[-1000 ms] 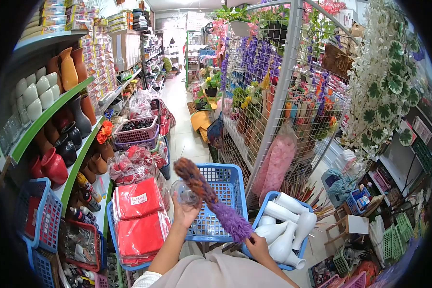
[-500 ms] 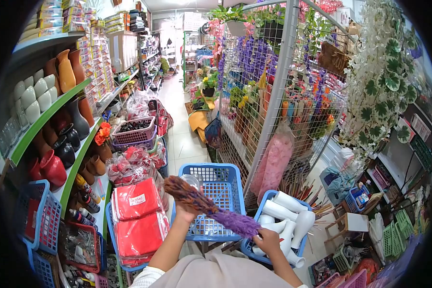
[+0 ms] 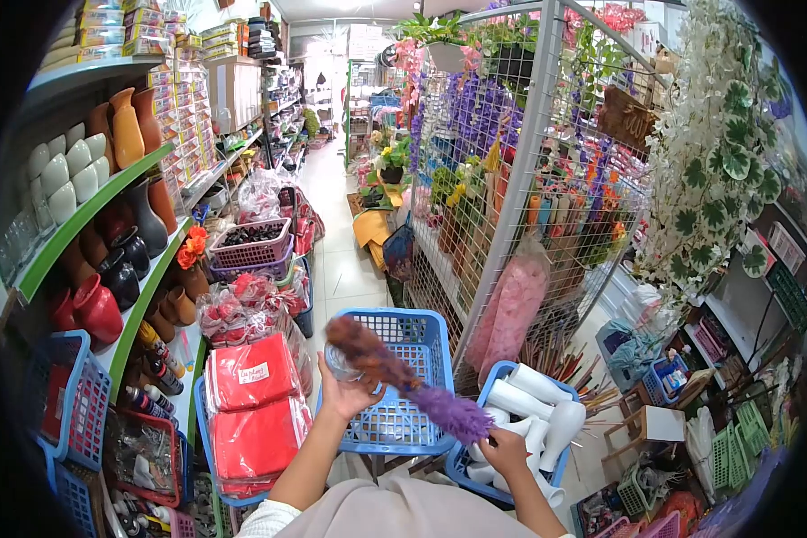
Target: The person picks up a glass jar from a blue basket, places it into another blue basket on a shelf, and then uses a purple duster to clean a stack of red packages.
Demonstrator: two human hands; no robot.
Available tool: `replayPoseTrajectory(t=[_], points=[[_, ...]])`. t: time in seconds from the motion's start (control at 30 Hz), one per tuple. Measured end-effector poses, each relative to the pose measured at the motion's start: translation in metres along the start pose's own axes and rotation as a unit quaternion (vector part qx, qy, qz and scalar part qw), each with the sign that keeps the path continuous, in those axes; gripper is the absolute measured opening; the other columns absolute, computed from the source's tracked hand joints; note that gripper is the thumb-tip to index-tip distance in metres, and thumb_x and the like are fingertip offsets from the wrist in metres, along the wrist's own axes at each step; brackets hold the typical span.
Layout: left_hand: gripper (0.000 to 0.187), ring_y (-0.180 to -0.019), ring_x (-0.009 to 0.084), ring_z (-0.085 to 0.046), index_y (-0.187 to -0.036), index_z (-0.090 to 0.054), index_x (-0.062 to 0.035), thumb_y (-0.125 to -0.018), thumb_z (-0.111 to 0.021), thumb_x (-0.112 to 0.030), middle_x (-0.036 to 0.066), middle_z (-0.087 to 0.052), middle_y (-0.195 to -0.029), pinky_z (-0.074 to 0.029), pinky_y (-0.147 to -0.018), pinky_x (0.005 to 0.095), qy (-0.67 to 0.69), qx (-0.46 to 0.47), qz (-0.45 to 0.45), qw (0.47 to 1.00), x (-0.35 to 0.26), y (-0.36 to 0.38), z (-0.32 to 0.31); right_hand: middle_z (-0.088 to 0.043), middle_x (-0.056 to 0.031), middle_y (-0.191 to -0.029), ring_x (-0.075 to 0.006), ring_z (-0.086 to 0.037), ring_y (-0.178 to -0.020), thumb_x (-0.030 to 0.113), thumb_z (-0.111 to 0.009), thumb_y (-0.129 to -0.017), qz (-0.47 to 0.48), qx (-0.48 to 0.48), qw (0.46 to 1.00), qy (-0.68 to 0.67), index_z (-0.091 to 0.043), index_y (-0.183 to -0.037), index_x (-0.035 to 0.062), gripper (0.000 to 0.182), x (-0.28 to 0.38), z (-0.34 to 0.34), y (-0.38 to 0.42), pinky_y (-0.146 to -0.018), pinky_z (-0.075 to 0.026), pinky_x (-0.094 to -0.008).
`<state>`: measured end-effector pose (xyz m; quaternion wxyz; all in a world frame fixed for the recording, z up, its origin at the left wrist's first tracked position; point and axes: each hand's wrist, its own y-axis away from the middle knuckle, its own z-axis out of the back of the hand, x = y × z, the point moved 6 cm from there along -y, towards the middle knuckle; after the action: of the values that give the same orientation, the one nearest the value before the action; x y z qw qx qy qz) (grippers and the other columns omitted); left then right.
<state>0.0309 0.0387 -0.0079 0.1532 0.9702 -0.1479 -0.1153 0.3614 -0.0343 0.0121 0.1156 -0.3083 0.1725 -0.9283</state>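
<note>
In my right hand (image 3: 508,450) is the purple end of a fluffy duster (image 3: 453,412). Its other end, brown and orange and blurred by motion, crosses in front of a clear glass vessel (image 3: 339,366). My left hand (image 3: 345,396) is wrapped round this vessel, over the left side of a blue plastic basket (image 3: 443,359). The duster partly hides the vessel, so its full shape does not show. Below and beside my right hand, a second blue basket (image 3: 457,471) holds several white vases (image 3: 565,430).
Red plastic-wrapped packs (image 3: 258,444) fill a basket on the left. Beyond them, a shelf (image 3: 90,215) carries vases and pots. A wire-mesh rack (image 3: 520,179) with artificial flowers stands on the right, and a tiled aisle (image 3: 336,242) runs ahead between them.
The duster's brown end has swung up and right, across the glass vessel. My left hand has turned, showing more of its fingers around the vessel. My right hand has barely moved.
</note>
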Motion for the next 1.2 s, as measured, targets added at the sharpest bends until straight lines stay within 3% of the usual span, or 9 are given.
replayPoseTrajectory(t=[0.13, 0.2, 0.23, 0.33, 0.6, 0.7, 0.8, 1.1, 1.2], points=[[0.087, -0.107, 0.0319, -0.054, -0.113, -0.061, -0.0162, -0.064, -0.047, -0.086, 0.011, -0.057, -0.121, -0.035, -0.099, 0.0551, 0.067, 0.068, -0.05, 0.994, -0.006, -0.016, 0.01, -0.062, -0.0119, -0.065, -0.0295, -0.061, -0.057, 0.03, -0.069, -0.076, 0.074, 0.03, 0.997, -0.012, -0.069, -0.078, 0.006, 0.024, 0.003, -0.002, -0.001, -0.055, -0.048, -0.0384], [0.089, -0.102, 0.0305, -0.055, -0.113, -0.061, -0.0186, -0.061, -0.047, -0.089, 0.011, -0.058, -0.118, -0.038, -0.094, 0.0529, -0.037, 0.164, 0.048, 0.985, -0.003, -0.009, 0.011, -0.062, -0.0117, -0.064, -0.0296, -0.061, -0.057, 0.03, -0.069, -0.075, 0.055, 0.031, 0.998, 0.005, -0.069, -0.078, 0.0062, 0.023, 0.003, 0.0, -0.005, -0.055, -0.048, -0.0385], [0.092, -0.097, 0.0295, -0.055, -0.113, -0.061, -0.0192, -0.059, -0.045, -0.091, 0.01, -0.059, -0.112, -0.04, -0.09, 0.0513, 0.031, -0.032, 0.036, 0.998, 0.005, 0.001, 0.001, -0.062, -0.0115, -0.064, -0.0294, -0.061, -0.057, 0.03, -0.069, -0.075, 0.038, 0.017, 0.999, 0.006, -0.069, -0.077, 0.0063, 0.024, 0.005, 0.002, -0.009, -0.054, -0.048, -0.0384], [0.087, -0.102, 0.0302, -0.055, -0.112, -0.062, -0.0186, -0.062, -0.046, -0.088, 0.01, -0.06, -0.113, -0.04, -0.09, 0.0526, -0.026, 0.143, 0.031, 0.989, 0.006, -0.002, -0.007, -0.062, -0.0114, -0.063, -0.0294, -0.06, -0.056, 0.03, -0.07, -0.075, 0.054, -0.013, 0.998, -0.005, -0.067, -0.073, 0.0058, 0.025, 0.005, 0.001, -0.009, -0.053, -0.047, -0.0385], [0.091, -0.109, 0.0286, -0.057, -0.119, -0.057, -0.0118, -0.065, -0.049, -0.085, 0.008, -0.062, -0.116, -0.034, -0.098, 0.053, 0.049, 0.069, 0.078, 0.993, 0.013, -0.014, 0.009, -0.065, -0.0089, -0.068, -0.0276, -0.063, -0.061, 0.032, -0.069, -0.077, -0.002, 0.025, 0.999, 0.033, -0.07, -0.079, 0.0086, 0.023, -0.005, 0.004, -0.006, -0.056, -0.049, -0.0378], [0.07, -0.114, 0.0329, -0.055, -0.13, -0.046, -0.0115, -0.083, -0.05, -0.064, 0.016, -0.058, -0.124, -0.031, -0.105, 0.0565, 0.143, 0.092, 0.078, 0.982, 0.018, -0.006, -0.004, -0.065, -0.009, -0.069, -0.028, -0.063, -0.061, 0.032, -0.069, -0.076, 0.112, 0.043, 0.993, -0.002, -0.071, -0.079, 0.0094, 0.022, 0.006, 0.004, 0.002, -0.056, -0.05, -0.0377], [0.06, -0.114, 0.0362, -0.054, -0.131, -0.044, -0.0108, -0.088, -0.047, -0.054, 0.016, -0.057, -0.126, -0.034, -0.103, 0.0561, 0.148, 0.012, 0.035, 0.988, 0.021, -0.019, 0.007, -0.066, -0.009, -0.071, -0.0278, -0.064, -0.062, 0.031, -0.069, -0.075, 0.058, 0.062, 0.995, 0.046, -0.071, -0.08, 0.01, 0.022, -0.002, 0.008, 0.002, -0.056, -0.05, -0.0374], [0.051, -0.106, 0.0361, -0.058, -0.121, -0.053, -0.0083, -0.091, -0.043, -0.049, 0.018, -0.06, -0.121, -0.041, -0.098, 0.0529, 0.167, -0.017, 0.031, 0.985, 0.033, -0.016, -0.009, -0.066, -0.0102, -0.071, -0.0293, -0.063, -0.062, 0.032, -0.069, -0.075, 0.037, 0.032, 0.999, -0.002, -0.07, -0.083, 0.0092, 0.024, -0.004, -0.003, 0.017, -0.056, -0.05, -0.0384], [0.065, -0.106, 0.0332, -0.057, -0.122, -0.053, -0.0099, -0.085, -0.047, -0.063, 0.018, -0.059, -0.121, -0.042, -0.094, 0.0521, 0.159, 0.028, 0.042, 0.986, 0.033, -0.025, -0.003, -0.066, -0.0113, -0.072, -0.0302, -0.063, -0.062, 0.032, -0.069, -0.076, 0.007, 0.035, 0.999, -0.009, -0.07, -0.084, 0.0088, 0.024, -0.009, -0.008, 0.018, -0.056, -0.049, -0.0389]])
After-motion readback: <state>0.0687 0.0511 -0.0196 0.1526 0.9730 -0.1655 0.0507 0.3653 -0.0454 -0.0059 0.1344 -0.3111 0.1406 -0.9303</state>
